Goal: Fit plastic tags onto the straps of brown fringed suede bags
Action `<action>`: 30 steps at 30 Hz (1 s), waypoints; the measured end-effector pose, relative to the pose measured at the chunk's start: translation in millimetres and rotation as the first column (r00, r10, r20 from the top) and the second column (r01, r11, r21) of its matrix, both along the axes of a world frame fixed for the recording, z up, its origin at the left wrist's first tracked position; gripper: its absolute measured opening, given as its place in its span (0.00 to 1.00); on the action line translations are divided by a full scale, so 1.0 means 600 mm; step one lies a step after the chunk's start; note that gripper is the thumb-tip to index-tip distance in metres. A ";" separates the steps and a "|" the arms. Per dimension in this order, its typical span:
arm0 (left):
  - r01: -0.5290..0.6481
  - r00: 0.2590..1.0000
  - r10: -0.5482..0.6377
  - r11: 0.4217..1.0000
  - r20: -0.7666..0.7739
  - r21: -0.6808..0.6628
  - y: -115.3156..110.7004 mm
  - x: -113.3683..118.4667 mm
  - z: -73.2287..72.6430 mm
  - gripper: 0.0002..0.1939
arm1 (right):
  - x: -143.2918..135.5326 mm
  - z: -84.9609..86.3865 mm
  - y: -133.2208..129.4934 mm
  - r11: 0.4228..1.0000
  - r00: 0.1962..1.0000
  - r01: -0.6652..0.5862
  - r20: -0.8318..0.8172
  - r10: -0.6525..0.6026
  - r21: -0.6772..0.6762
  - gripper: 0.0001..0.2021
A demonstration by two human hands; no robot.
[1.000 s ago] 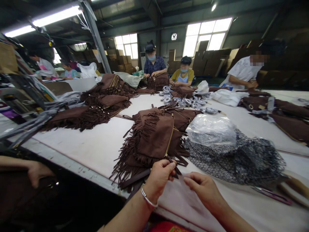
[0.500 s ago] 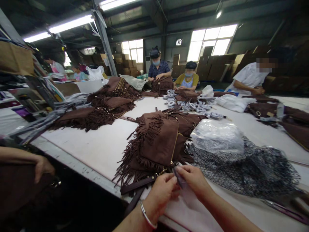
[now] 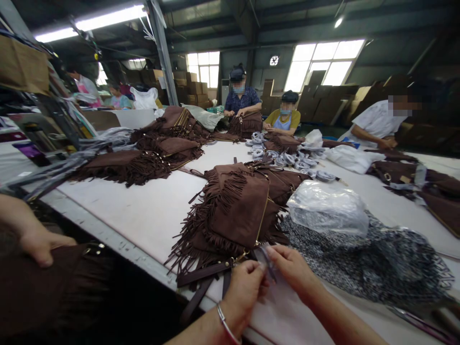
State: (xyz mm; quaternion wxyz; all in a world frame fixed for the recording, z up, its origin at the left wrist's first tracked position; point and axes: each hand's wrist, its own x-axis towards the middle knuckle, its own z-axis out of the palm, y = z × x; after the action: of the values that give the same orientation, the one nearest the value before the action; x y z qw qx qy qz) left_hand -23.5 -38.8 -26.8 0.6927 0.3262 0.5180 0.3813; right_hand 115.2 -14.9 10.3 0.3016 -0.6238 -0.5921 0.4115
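A brown fringed bag [image 3: 239, 215] lies on the table in front of me, its gold zipper along the right side. My right hand [image 3: 289, 268] pinches a thin, greyish see-through strip [image 3: 266, 258] beside the bag's lower corner. Close to it, my left hand [image 3: 247, 287], with a bangle at the wrist, has thumb and fingers pressed together; what they hold is hidden. Just above the left hand is a gold clasp [image 3: 241, 256], joined to a brown strap [image 3: 204, 272] that runs left along the bag's lower edge.
Clear plastic bags [image 3: 327, 206] and black-and-white patterned material [image 3: 373, 258] lie right of the bag. More fringed bags [image 3: 118, 165] are piled at left; grey strap coils [image 3: 283, 158] lie behind. A co-worker's hand [image 3: 39, 242] holds a brown bag at left. Scissors [image 3: 413, 318] lie lower right.
My hands have moved slightly apart, and more of the see-through strip shows between them. At left, the co-worker's hand and brown bag have shifted. The view has turned a little.
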 end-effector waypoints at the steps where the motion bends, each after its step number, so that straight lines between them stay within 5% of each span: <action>1: -0.006 1.000 0.007 1.000 -0.017 0.017 0.001 -0.003 0.000 0.13 | 0.002 -0.002 -0.003 1.000 1.000 -0.004 -0.002 0.004 -0.007 0.23; 8: -0.053 0.996 0.059 0.995 -0.072 0.082 0.005 0.002 0.002 0.14 | 0.003 -0.023 -0.001 0.996 0.996 0.085 0.000 -0.085 -0.032 0.19; 13: -0.152 0.977 0.147 0.988 0.155 0.016 0.005 0.021 -0.006 0.20 | -0.002 -0.030 0.017 0.983 0.983 0.170 -0.059 -0.175 -0.073 0.18; 17: -0.257 0.880 0.270 0.963 0.390 -0.087 0.012 0.042 -0.006 0.22 | 0.000 -0.030 0.013 0.988 0.988 0.153 0.012 -0.153 0.013 0.17; 22: -0.404 0.696 0.459 0.886 0.553 -0.228 0.040 0.061 0.008 0.11 | 0.004 -0.031 -0.015 0.951 0.991 -0.020 0.132 -0.022 0.310 0.14; 25: -0.382 0.714 0.488 0.872 0.502 -0.305 0.057 0.056 0.021 0.05 | 0.013 -0.032 -0.029 0.920 0.993 -0.045 0.114 0.000 0.390 0.13; 30: -0.365 0.798 0.424 0.905 0.427 -0.217 0.060 0.019 0.040 0.08 | 0.035 -0.027 -0.039 0.907 0.989 0.019 0.128 -0.080 0.422 0.12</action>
State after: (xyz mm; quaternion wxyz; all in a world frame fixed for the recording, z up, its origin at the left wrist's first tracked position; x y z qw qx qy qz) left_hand -12.3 -2.7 -2.8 0.7201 0.0666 0.4159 0.5514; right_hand 136.3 -38.1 -5.8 0.3959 -0.5869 -0.6706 0.2216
